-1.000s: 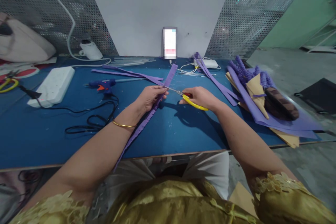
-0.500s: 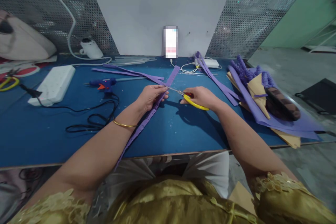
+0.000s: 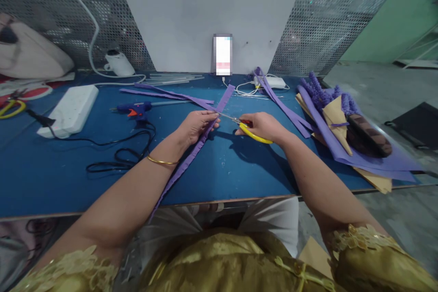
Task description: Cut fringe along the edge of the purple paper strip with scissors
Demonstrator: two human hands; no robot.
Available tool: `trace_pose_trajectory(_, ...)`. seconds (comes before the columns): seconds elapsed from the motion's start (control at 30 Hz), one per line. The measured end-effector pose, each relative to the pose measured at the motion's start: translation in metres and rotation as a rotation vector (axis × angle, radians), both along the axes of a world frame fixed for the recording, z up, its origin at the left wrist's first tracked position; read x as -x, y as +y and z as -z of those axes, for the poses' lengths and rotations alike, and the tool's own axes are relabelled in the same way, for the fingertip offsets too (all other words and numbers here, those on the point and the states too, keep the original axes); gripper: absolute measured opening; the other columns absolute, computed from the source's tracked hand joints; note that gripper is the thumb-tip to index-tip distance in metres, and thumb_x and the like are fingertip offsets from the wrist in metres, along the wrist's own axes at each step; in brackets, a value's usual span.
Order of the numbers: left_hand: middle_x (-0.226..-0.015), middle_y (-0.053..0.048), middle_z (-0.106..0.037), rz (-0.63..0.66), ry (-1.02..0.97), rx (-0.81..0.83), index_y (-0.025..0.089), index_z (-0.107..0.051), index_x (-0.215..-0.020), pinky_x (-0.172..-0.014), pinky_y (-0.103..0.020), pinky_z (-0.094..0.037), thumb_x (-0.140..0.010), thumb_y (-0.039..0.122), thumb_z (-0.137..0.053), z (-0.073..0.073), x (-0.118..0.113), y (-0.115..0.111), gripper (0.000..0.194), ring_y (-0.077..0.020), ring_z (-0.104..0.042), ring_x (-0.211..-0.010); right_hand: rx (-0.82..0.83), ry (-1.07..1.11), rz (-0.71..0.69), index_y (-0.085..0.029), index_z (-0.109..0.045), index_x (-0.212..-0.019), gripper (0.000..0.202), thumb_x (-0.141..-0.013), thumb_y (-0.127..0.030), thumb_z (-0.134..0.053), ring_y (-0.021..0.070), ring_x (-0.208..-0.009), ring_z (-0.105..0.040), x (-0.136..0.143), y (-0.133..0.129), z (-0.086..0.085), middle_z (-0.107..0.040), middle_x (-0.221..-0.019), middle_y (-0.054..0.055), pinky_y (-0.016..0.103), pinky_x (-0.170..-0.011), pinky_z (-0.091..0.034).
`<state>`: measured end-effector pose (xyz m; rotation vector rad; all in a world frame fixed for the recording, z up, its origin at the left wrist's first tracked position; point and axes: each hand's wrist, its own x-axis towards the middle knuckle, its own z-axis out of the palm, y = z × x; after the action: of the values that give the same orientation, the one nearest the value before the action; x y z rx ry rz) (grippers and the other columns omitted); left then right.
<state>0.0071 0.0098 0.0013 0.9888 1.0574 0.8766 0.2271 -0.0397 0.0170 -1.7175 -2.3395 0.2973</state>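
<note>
Purple crepe-paper strip, lying diagonally across the blue table, has barely shifted since a second ago, left hand pinching it while right hand grips yellow-handled scissors, blades at its edge.

A long purple paper strip runs diagonally across the blue table, its near end overhanging the near edge. Yellow-handled scissors lie level, blades pointing left, touching the strip's right edge.
</note>
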Motion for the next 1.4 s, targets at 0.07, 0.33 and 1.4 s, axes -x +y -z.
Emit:
trace_pose_trajectory(0.07, -0.069, -0.006, -0.069, 0.013, 0.014, -0.003, 0.010, -0.070, -0.081, -0.051, -0.018, -0.047, -0.080, 0.011, -0.070, 0.0001, 0.0000, 0.0001, 0.002, -0.0103, -0.064, -0.055, -0.001, -0.005, -0.001, -0.024, -0.069, -0.090, 0.041, -0.082, -0.063, -0.057, 0.0127, -0.057, -0.044, 0.0002, -0.0003, -0.0006, -0.062, -0.070, 0.000, 0.027, -0.056, -0.022)
trace_pose_trajectory(0.33, -0.070, -0.007, -0.069, 0.037, 0.019, -0.006, 0.010, -0.069, -0.077, -0.050, -0.019, -0.046, -0.078, 0.010, -0.072, 0.0031, 0.0015, 0.0022, 0.003, -0.0104, -0.063, -0.055, -0.009, -0.029, 0.018, -0.024, -0.069, -0.093, 0.042, -0.082, -0.063, -0.057, 0.0138, -0.059, -0.047, 0.0003, 0.0003, -0.0001, -0.064, -0.072, 0.002, 0.027, -0.056, -0.021)
trace_pose_trajectory(1.4, -0.065, -0.004, -0.067, -0.037, 0.009, -0.026, 0.010, -0.068, -0.075, -0.047, -0.016, -0.045, -0.079, 0.009, -0.070, 0.0055, -0.0028, 0.0022, 0.005, -0.0080, -0.060, -0.052, 0.024, -0.020, -0.003, -0.025, -0.065, -0.093, 0.042, -0.081, -0.064, -0.057, 0.0127, -0.058, -0.043, 0.0035, -0.0010, 0.0013, -0.062, -0.071, 0.000, 0.026, -0.056, -0.022)
